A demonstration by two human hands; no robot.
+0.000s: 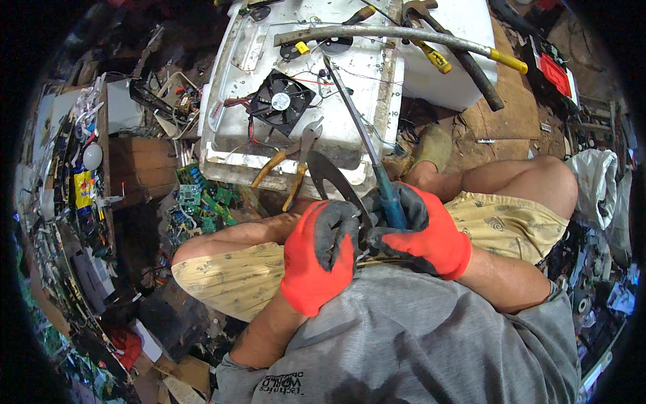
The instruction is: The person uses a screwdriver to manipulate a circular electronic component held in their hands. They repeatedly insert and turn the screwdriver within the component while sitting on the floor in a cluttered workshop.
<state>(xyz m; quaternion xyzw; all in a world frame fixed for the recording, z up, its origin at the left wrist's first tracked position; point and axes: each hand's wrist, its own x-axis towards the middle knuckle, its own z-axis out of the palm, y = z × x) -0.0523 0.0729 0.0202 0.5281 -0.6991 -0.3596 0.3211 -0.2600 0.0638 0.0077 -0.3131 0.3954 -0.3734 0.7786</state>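
Both my hands wear red gloves with black-coated fingers and meet in front of my grey shirt. My right hand (pixel 420 232) is closed around the blue handle of a long screwdriver (pixel 387 195), its shaft slanting away up and to the left. My left hand (pixel 323 246) is closed on a dark curved piece (pixel 334 176), flat and arched, of a kind I cannot make out. The right fingertips come close to that piece's lower end; whether they touch it is hidden. Beyond the hands, pliers with orange handles (pixel 299 172) lie at the edge of a white panel (pixel 225 151).
On the panel sit a black cooling fan (pixel 281 101) with wires, another screwdriver (pixel 359 15) and a long metal bar with a yellow end (pixel 404 32). A hammer (pixel 464 64) rests at the far right. Green circuit boards (pixel 195 202) are heaped left of my crossed legs.
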